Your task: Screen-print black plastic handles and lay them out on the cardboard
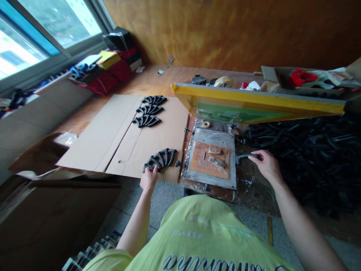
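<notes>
The right hand [265,164] held a black curved piece [246,156] pinched between thumb and fingers, the piece's far end pointing left, beside the edge of a metal plate [214,136]. On the plate, left of that hand, lay a brown board [196,165] bearing a pale block [214,150] and a darker, slanted block [217,162]. To the same hand's right spread a heap of black pieces [300,154].

The left hand [149,178] was pinched narrow on the nearest end piece [146,165] of a curved fan of similar pieces [164,157], which rested on a cardboard sheet [94,130]. Beyond the left hand, three more fans [147,121] sat close together on the cardboard, with the wooden bench [150,81] behind them. Ahead of the right hand, a yellow-edged frame [254,98] stood tilted up above the plate's far end, near a tape roll [206,123].
</notes>
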Demonstrator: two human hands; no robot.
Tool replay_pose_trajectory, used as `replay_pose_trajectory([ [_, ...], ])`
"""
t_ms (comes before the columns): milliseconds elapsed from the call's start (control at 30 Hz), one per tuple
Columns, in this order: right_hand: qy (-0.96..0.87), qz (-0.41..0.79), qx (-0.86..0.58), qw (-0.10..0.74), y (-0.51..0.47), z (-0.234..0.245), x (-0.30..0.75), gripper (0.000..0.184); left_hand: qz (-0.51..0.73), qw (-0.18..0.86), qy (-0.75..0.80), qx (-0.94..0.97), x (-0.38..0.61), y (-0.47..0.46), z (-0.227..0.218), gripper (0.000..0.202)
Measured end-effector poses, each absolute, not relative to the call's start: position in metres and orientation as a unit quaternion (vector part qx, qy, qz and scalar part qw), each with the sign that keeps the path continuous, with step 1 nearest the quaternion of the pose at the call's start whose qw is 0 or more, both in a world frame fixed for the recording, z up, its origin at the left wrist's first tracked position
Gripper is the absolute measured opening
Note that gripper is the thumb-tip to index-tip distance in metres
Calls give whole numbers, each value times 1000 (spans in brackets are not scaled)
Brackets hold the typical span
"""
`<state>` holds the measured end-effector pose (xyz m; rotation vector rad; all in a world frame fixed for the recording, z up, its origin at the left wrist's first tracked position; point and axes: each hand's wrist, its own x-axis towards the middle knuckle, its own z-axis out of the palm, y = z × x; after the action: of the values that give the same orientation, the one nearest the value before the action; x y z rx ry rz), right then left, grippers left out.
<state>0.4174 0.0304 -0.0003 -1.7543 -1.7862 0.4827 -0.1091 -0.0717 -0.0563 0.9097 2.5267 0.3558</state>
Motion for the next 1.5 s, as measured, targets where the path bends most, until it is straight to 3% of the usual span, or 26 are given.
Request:
replay_pose_trajectory([
  [133, -578, 328, -605, 438, 28, -11, 349, 43, 127, 64, 878, 457, -66, -76, -56, 53],
  [300, -577, 330, -583, 467, 23, -36, 291, 40, 76, 57, 872, 480, -32, -60, -63, 66],
  [467, -666, 240, -546, 448, 20, -44, 282, 27, 55, 90, 898, 428, -33, -36, -64, 68],
  [667, -732, 158, -517, 415, 16, -47, 284, 23, 60, 92, 888, 447, -57, -28, -70, 57],
  [900, -752, 110, -535, 368, 14, -55, 287, 27, 61, 47, 827, 557, -161, 1, -68, 56],
  [1133, -731, 99, -580, 346, 8, -61, 284, 34, 31, 67, 805, 589, -264, 77, -67, 60],
  [1333, -715, 102, -610, 324, 5, -53, 277, 34, 14, 97, 790, 605, -296, 100, -86, 63],
  [1500, -735, 62, -619, 269, 7, -31, 266, 26, 28, 57, 794, 604, -284, 90, -83, 67],
])
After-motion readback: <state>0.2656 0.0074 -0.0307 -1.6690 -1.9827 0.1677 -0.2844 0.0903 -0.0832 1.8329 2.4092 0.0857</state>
